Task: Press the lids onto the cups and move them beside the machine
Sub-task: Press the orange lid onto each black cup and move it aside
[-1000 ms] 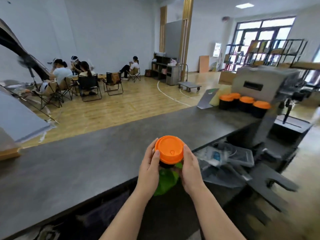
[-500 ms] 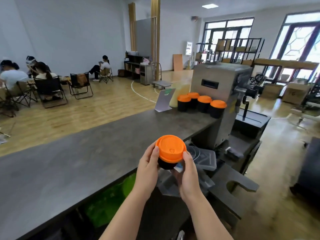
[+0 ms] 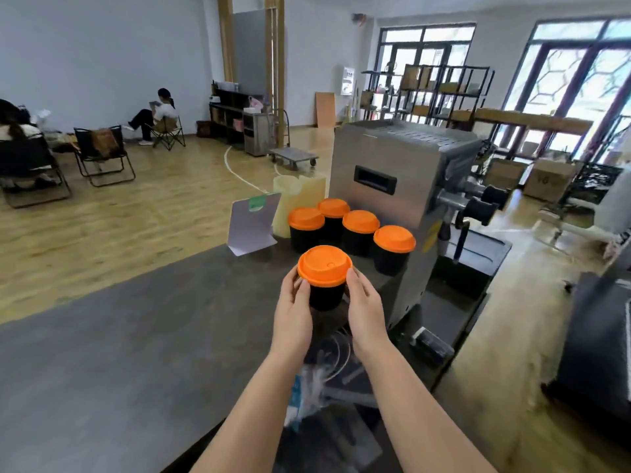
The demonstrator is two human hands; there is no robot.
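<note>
Four lidded cups (image 3: 351,230) already stood beside the machine (image 3: 392,186) at the bench's far edge. Both hands, left (image 3: 293,308) and right (image 3: 365,305), grasped a fifth capped cup (image 3: 324,278), apparently still to be set down.

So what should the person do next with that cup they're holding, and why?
Probably set the lidded cup, held between the left hand and right hand, down beside the four capped cups next to the machine: its orange lid already looks seated.

Bright daylight pours in through the windows (image 3: 560,80) at right, washing them out, while wide-angle bending curves the edges and blur smears the lower corners.
</note>
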